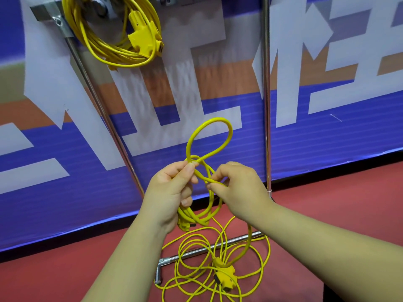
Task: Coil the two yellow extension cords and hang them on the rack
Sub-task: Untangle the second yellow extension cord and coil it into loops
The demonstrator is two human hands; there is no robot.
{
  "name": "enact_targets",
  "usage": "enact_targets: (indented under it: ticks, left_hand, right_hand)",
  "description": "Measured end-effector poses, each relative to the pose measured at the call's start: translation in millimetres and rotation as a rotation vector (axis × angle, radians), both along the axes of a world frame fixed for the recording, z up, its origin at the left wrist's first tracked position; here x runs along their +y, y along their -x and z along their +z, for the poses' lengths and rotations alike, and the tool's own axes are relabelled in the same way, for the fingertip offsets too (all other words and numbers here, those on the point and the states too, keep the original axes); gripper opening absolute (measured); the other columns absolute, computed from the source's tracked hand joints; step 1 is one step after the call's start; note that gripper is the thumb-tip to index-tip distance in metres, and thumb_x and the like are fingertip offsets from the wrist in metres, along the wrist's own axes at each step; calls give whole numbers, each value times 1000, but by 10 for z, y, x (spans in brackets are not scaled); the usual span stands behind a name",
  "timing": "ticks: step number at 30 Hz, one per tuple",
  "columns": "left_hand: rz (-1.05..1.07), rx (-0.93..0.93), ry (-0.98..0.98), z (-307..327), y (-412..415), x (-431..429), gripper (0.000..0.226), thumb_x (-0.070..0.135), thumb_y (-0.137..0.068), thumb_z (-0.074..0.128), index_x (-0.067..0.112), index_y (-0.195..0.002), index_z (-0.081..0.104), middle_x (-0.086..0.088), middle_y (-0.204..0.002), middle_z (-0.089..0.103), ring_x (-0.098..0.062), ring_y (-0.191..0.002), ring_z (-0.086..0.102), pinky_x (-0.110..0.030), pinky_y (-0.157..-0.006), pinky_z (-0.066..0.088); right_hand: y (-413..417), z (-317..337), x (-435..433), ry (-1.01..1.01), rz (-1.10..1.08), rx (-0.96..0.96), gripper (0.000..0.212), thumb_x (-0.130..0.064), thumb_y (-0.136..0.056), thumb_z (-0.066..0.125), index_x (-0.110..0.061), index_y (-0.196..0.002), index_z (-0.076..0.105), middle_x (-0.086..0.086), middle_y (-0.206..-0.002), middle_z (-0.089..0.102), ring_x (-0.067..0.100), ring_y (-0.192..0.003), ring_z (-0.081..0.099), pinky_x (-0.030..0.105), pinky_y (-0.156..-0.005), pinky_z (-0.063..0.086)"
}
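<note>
One yellow extension cord (113,46) hangs coiled on the rack's top bar (63,27) at the upper left, its socket block dangling inside the coil. The second yellow cord (209,136) is partly gathered. My left hand (172,190) grips a few loops of it, with a loop standing up above my fist. My right hand (237,188) pinches a strand of the same cord just right of the left hand. The rest of that cord lies tangled on the floor, its socket end (224,274) among the loose loops.
The chrome rack has two upright poles (265,105) and a base bar (209,247) on the red floor, under the loose cord. Behind the rack stands a blue, white and orange banner wall (327,138).
</note>
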State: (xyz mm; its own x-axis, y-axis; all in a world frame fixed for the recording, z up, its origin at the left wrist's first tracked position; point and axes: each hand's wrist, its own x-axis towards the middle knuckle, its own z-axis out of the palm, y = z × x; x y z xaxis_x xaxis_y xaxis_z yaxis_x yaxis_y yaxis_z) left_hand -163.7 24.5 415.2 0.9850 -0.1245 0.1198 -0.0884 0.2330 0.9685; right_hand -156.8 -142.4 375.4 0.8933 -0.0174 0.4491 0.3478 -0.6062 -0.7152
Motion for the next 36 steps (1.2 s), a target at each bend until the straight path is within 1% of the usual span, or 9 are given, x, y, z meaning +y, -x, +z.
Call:
enact_targets:
  ticks: [6, 9, 11, 14, 17, 19, 24, 32, 36]
  left_hand:
    - [60, 76, 46, -65, -52, 157, 27, 23, -91, 62, 8, -112, 70, 2, -68, 54, -5, -42, 27, -16, -37, 27]
    - [155, 133, 41, -170, -132, 262, 23, 13, -102, 52, 10, -119, 68, 0, -69, 51, -5, -42, 28, -16, -36, 29]
    - [198, 147, 45, -196, -160, 326, 24, 10, -103, 48, 10, -119, 66, -1, -70, 51, -5, -41, 28, -16, -35, 29]
    - [200, 144, 84, -166, -153, 403, 25, 8, -104, 44, 11, -118, 66, -1, -69, 53, -4, -40, 27, -16, -35, 28]
    - [160, 126, 132, -132, -121, 440, 26, 8, -104, 44, 11, -120, 64, -1, -71, 55, -4, -39, 28, -17, -35, 29]
    - [130, 111, 155, -119, -94, 447, 27, 7, -104, 44, 12, -122, 62, -1, -73, 56, -4, -39, 29, -17, -35, 29]
    - [73, 106, 194, -80, -46, 455, 30, 6, -103, 41, 15, -124, 61, -4, -80, 63, -4, -39, 30, -15, -36, 28]
    - [-8, 63, 162, -103, -66, 477, 40, 3, -102, 41, 20, -137, 53, -9, -131, 67, -4, -42, 27, -15, -40, 30]
    - [-8, 14, 106, -155, -112, 444, 35, 0, -102, 41, 16, -128, 59, -6, -134, 65, -6, -44, 30, -19, -44, 35]
  right_hand:
    - [184, 175, -118, -132, -7, -1, 11, -34, -86, 74, -26, -79, 75, -9, -66, 66, 3, -67, 61, 16, -62, 45]
    - [152, 197, -240, -448, -95, 157, 19, -34, -91, 69, -21, -78, 75, -3, -64, 70, 7, -58, 65, 28, -62, 54]
    - [91, 160, -387, -482, -210, 264, 25, -34, -93, 65, -18, -76, 74, -1, -66, 71, 11, -56, 62, 29, -58, 50]
    - [-29, -16, -631, -198, -297, 381, 36, -29, -98, 57, -9, -73, 73, 6, -67, 68, 21, -63, 60, 31, -64, 44]
    - [-96, -214, -683, 36, -286, 439, 25, -25, -101, 49, -12, -108, 69, 10, -88, 74, 30, -90, 67, 36, -79, 52]
    - [-90, -285, -640, 74, -273, 393, 25, -26, -101, 48, -23, -124, 58, 8, -90, 72, 30, -91, 66, 38, -79, 53]
    - [-60, -349, -516, 334, -167, 406, 18, -18, -92, 51, -20, -102, 66, 3, -90, 70, 30, -89, 65, 38, -72, 54]
    - [6, -261, -310, 712, 20, 398, 30, -5, -87, 48, -16, -104, 69, 6, -98, 59, 28, -83, 60, 31, -66, 48]
    - [106, -161, -280, 768, 292, 346, 39, -10, -94, 50, -27, -124, 68, 0, -115, 59, 26, -103, 62, 39, -86, 54]
